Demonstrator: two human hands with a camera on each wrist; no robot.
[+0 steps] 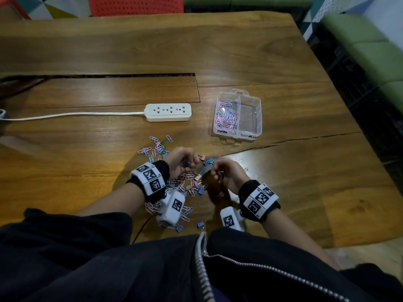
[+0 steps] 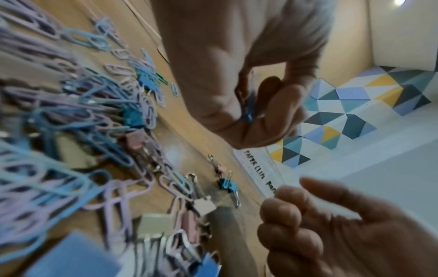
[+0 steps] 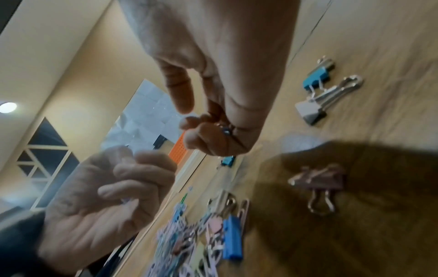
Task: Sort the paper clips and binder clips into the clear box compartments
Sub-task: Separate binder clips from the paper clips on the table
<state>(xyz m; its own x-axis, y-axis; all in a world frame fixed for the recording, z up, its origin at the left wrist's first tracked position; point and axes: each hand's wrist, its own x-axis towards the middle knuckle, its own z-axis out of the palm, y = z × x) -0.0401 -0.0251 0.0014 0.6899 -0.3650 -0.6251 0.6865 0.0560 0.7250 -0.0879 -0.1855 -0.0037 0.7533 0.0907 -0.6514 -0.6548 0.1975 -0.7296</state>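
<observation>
My left hand (image 1: 185, 161) hovers over the pile with its fingers curled round a small blue binder clip (image 2: 248, 116). My right hand (image 1: 219, 174) is close beside it, its fingers curled round small clips (image 3: 225, 129) that are mostly hidden. A mixed pile of pastel paper clips and binder clips (image 1: 185, 187) lies under and between my wrists. More paper clips (image 1: 158, 147) are scattered to the left. Teal and pink binder clips (image 1: 207, 161) lie between the hands. The clear box (image 1: 258, 118) sits farther right, with paper clips (image 1: 226, 115) in its left compartment and nothing visible in its right one.
A white power strip (image 1: 168, 112) with its cord lies left of the box. The wooden table (image 1: 294, 182) has a crack running toward its right edge. A red chair (image 1: 135, 5) stands beyond the far edge, and green seats (image 1: 370, 51) stand to the right.
</observation>
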